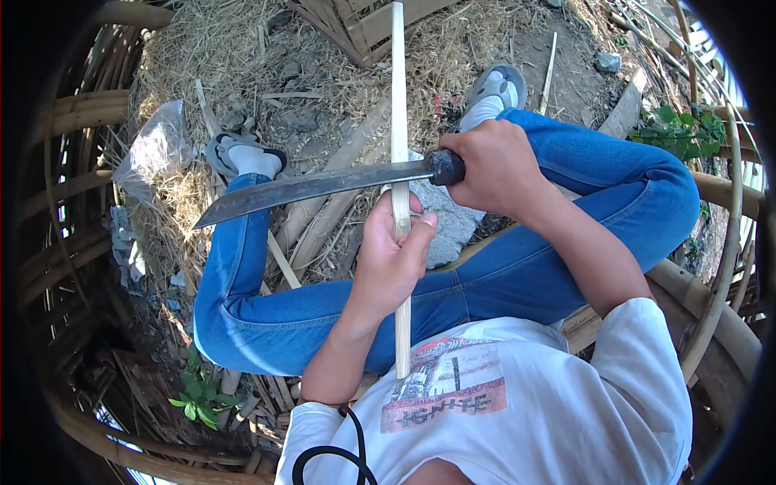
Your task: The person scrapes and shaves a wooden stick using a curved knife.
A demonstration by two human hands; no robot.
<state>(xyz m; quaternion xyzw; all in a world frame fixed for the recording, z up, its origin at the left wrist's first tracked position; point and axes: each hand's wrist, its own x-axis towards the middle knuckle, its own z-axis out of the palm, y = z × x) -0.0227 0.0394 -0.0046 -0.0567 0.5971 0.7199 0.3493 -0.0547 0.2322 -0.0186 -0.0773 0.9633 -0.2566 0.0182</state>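
My left hand (394,257) is closed around a long, pale bamboo strip (399,97), which runs from my shirt front out past my feet. In my right hand (495,168) is the dark handle of a machete (323,184). Its long blade points left and lies across the strip just beyond my left fingers; whether the edge bites into the strip I cannot tell. Under the strip, between my legs, sits a grey stone (449,226), partly hidden by my hands and the blade.
Straw and shavings (218,65) cover the ground, with bamboo pieces (323,226) between my feet. A clear plastic bag (158,149) lies at the left. Curved bamboo poles (731,186) rise on both sides. Green plants (683,129) grow at the right, and a wooden crate-like piece (368,28) stands ahead.
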